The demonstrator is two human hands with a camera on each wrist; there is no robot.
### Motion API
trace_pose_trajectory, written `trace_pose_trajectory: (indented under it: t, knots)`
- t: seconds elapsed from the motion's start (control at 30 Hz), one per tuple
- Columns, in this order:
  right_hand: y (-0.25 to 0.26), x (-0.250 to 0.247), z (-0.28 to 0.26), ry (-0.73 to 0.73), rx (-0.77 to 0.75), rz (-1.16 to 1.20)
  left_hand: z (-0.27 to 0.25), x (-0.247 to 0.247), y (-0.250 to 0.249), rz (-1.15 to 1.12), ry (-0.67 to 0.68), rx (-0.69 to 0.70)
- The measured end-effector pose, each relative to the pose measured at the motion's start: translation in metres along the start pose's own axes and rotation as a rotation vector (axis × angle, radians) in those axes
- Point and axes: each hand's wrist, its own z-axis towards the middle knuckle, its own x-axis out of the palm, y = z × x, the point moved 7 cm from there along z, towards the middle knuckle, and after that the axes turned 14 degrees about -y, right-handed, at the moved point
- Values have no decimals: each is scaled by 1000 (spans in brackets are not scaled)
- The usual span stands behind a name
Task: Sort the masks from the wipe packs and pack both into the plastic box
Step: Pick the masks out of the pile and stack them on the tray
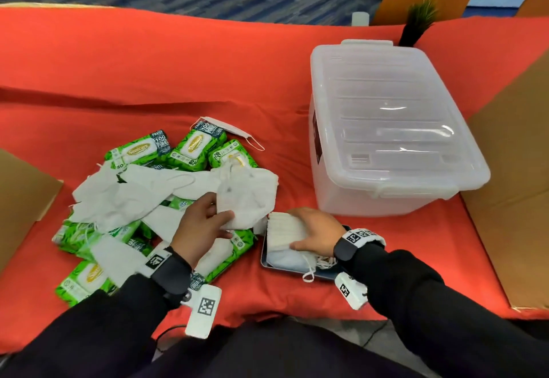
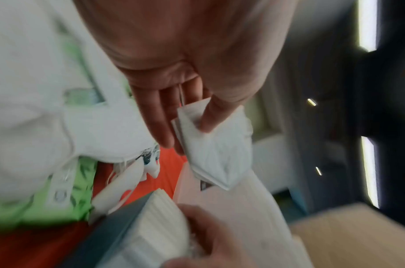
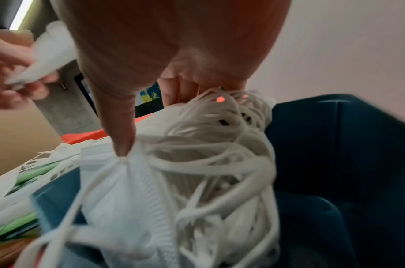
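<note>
A heap of white masks point(image 1: 130, 196) lies over several green wipe packs point(image 1: 190, 145) on the red cloth. My left hand point(image 1: 208, 223) pinches one folded white mask point(image 1: 249, 199) between thumb and fingers point(image 2: 206, 117); the same mask point(image 2: 217, 150) shows in the left wrist view. My right hand point(image 1: 312, 232) grips a stack of white masks point(image 1: 286, 230) standing on a dark blue tray point(image 1: 297, 270); its thumb point(image 3: 121, 137) presses the stack point(image 3: 133, 190) with tangled ear loops point(image 3: 219, 145). The clear plastic box point(image 1: 386, 128) stands at the right with its lid on.
Brown cardboard flaps sit at the left edge point(image 1: 20, 199) and the right point(image 1: 514, 184). A small potted plant point(image 1: 416, 20) stands behind the box. Bare red cloth point(image 1: 148, 59) stretches beyond the heap.
</note>
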Motion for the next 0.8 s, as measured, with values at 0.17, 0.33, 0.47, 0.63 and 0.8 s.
trace_pose_trajectory:
  t: [0.17, 0.33, 0.47, 0.63, 0.8]
  knots:
    - [-6, -4, 15, 43, 26, 131, -42, 49, -26, 573, 300, 815]
    - [-5, 3, 11, -21, -45, -110, -57, 94, 1, 784, 530, 980]
    - [-4, 21, -5, -32, -55, -253, -44, 85, 18, 777, 530, 839]
    - [0, 26, -15, -53, -44, -270, -55, 96, 45, 892, 666, 805]
    - [-9, 12, -20, 38, -70, -283, -55, 95, 47, 848, 588, 826]
